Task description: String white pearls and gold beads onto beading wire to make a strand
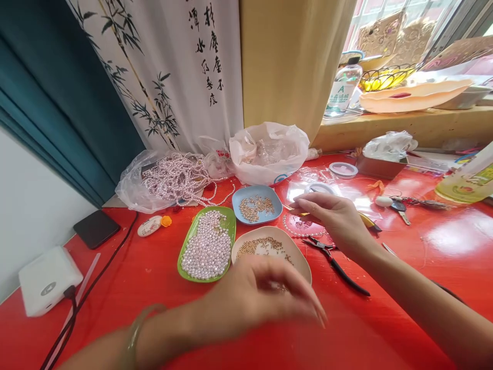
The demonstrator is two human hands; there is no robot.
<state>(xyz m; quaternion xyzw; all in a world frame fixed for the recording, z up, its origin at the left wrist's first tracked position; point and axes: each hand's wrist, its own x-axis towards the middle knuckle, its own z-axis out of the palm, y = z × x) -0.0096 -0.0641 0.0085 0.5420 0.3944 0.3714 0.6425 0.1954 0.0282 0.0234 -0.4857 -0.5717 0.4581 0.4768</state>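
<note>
My left hand (258,295), blurred and with a bangle (135,329) at the wrist, is over the front of the cream dish (307,267) of gold beads. Its thumb and fingers come together at the tips; anything between them is too small to make out. My right hand (327,208) is raised beyond the pliers (327,252), fingertips pinched, and what they hold is unclear. A green tray (181,262) of pearl beads (206,252) lies left of the cream dish. Behind it sits a blue dish (239,198) with more gold beads. Near my right hand lies a pearl strand (288,231).
Pearl strings (173,177) spill from a clear bag at the back left, beside a white plastic bag (269,154). A white box (50,280) with a cable and a black phone (96,228) lie left. Keys (400,208) and a yellow-labelled bottle (468,180) are right.
</note>
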